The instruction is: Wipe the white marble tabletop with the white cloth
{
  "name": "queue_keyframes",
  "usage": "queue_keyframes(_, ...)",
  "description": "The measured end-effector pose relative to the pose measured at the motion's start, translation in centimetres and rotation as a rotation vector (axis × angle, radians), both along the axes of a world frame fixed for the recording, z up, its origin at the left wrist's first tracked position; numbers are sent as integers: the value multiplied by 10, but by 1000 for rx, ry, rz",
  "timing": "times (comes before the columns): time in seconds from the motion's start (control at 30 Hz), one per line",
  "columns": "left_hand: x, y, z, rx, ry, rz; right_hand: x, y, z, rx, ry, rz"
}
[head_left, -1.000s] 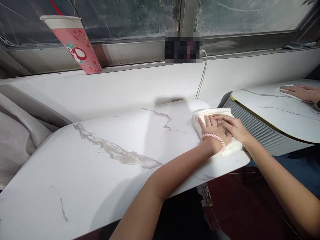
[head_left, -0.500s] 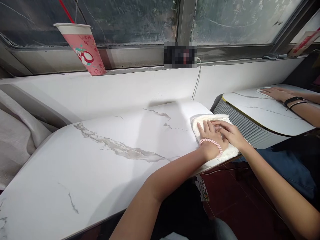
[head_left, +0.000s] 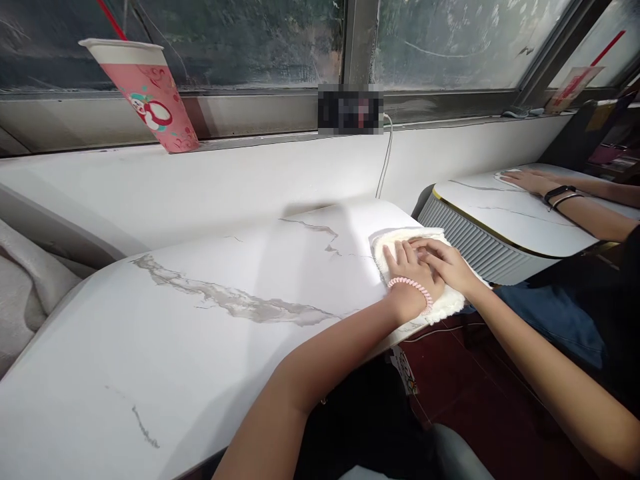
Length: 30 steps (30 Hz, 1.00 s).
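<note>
A cream fluffy cloth (head_left: 453, 303) lies flat at the right end of a white marble-patterned table (head_left: 200, 373). My left hand (head_left: 411, 273), with a pink coiled band at its wrist, rests palm down on the cloth, fingers spread. My right hand (head_left: 450, 263) lies partly over the left one, its fingers stretched out across the back of it. Both hands press on the cloth and neither is wrapped round it. What lies under the palms is hidden.
A pink paper cup (head_left: 155, 107) with a red straw stands on the window ledge, near a blurred dark object (head_left: 350, 110) with a white cable. At right, another person's hands (head_left: 530, 181) rest on a second table (head_left: 525, 223). Grey fabric (head_left: 25, 287) hangs at left.
The view has swung slightly to the right, so the cup, table and hands appear further left. My hands stay on the cloth, in nearly the same spot on the table.
</note>
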<state>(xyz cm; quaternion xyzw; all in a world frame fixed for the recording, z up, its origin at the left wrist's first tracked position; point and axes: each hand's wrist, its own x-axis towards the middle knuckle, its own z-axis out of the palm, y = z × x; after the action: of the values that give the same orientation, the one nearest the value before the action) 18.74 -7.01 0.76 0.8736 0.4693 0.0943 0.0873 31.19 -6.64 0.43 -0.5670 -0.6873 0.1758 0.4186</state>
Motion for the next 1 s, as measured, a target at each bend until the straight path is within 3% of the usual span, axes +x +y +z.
queue_keyframes(0.23, -19, 8, -2, 26, 6, 4, -19, 13, 0, 16, 4, 44)
queue_keyframes(0.43, -29, 30, -1, 24, 21, 45, -34, 37, 2, -9, 2, 56)
queue_keyframes(1.0, -77, 172, -2, -10, -39, 119, -79, 188, -11, 31, 17, 1)
